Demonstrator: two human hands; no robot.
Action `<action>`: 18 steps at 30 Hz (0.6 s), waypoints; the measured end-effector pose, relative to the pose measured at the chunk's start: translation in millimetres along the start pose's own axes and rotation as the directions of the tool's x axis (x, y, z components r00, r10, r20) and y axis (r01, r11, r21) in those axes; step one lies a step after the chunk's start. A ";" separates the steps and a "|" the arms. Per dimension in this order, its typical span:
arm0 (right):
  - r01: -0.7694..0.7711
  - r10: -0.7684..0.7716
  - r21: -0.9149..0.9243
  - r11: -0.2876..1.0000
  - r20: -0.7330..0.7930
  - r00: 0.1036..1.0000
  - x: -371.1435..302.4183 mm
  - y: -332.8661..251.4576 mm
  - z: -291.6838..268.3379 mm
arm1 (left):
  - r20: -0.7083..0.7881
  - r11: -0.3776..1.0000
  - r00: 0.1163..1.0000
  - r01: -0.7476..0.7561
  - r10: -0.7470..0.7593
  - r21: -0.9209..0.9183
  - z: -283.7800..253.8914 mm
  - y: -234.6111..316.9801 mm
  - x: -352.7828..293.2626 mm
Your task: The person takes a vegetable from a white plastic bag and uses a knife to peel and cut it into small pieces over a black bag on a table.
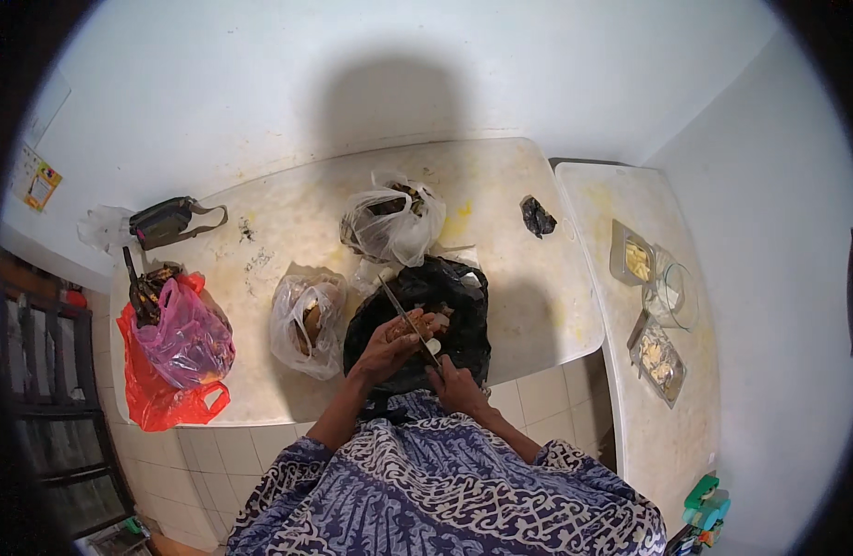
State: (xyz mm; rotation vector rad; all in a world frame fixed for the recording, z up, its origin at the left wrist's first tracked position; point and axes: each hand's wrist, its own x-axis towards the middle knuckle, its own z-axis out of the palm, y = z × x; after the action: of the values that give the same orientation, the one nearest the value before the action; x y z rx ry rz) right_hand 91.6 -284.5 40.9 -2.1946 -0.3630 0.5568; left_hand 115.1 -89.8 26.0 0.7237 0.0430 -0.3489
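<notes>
A long knife (401,306) is in my right hand (458,390), whose fingers are closed round its handle. The blade slants up and to the left, across the fingers of my left hand (389,350). A small pale, round-ended piece of food (433,347) shows beside the blade, and the curled left fingers seem to hold it; its kind is too small to tell. Both hands are above an opened black plastic bag (464,347) at the table's near edge. Brownish and pinkish scraps (439,316) lie inside the bag, partly hidden by the left hand.
White plastic bags with dark and brownish contents stand behind (399,222) and left (311,324). Pink and red bags (181,343) and a dark pouch (167,221) lie far left. A crumpled black bag (538,217) is right; metal trays (633,258) and a glass bowl (677,295) occupy the side table.
</notes>
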 end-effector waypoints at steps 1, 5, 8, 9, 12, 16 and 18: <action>-0.004 0.004 0.001 1.000 0.003 1.000 -0.3 -3.9 -2.1 | -0.003 1.000 1.000 0.003 -0.003 -0.002 -1.6 -1.1 -1.7; -0.014 0.013 0.014 1.000 0.089 0.996 -0.2 -14.2 -17.0 | 0.044 1.000 0.999 0.008 -0.009 0.016 -8.0 3.5 -10.3; -0.006 0.006 0.005 1.000 0.139 0.990 -2.5 -17.4 -24.9 | 0.069 0.999 0.997 0.034 -0.036 0.030 -10.4 2.1 -14.0; -0.008 0.008 -0.004 1.000 0.164 0.987 -3.0 -17.4 -26.3 | 0.101 1.000 0.995 0.018 -0.019 0.014 -11.7 0.8 -15.3; 0.091 -0.089 -0.002 0.996 0.196 0.977 -7.8 -9.1 -29.0 | 0.060 0.997 0.995 0.073 -0.075 0.034 -2.5 2.7 -21.9; 0.027 -0.020 -0.025 0.999 0.250 0.968 -10.7 -6.9 -32.6 | 0.087 0.994 0.990 0.110 -0.109 -0.005 -2.3 1.1 -26.5; 0.078 -0.068 -0.026 0.997 0.268 0.961 -10.5 -4.9 -33.4 | 0.045 0.986 0.985 0.166 -0.168 0.033 -6.2 -0.9 -28.7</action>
State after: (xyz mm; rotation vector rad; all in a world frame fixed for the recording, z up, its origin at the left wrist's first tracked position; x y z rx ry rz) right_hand 99.1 -307.9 66.4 -2.1344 -0.5983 0.8136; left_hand 88.3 -77.8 25.4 0.7424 0.0538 -0.5279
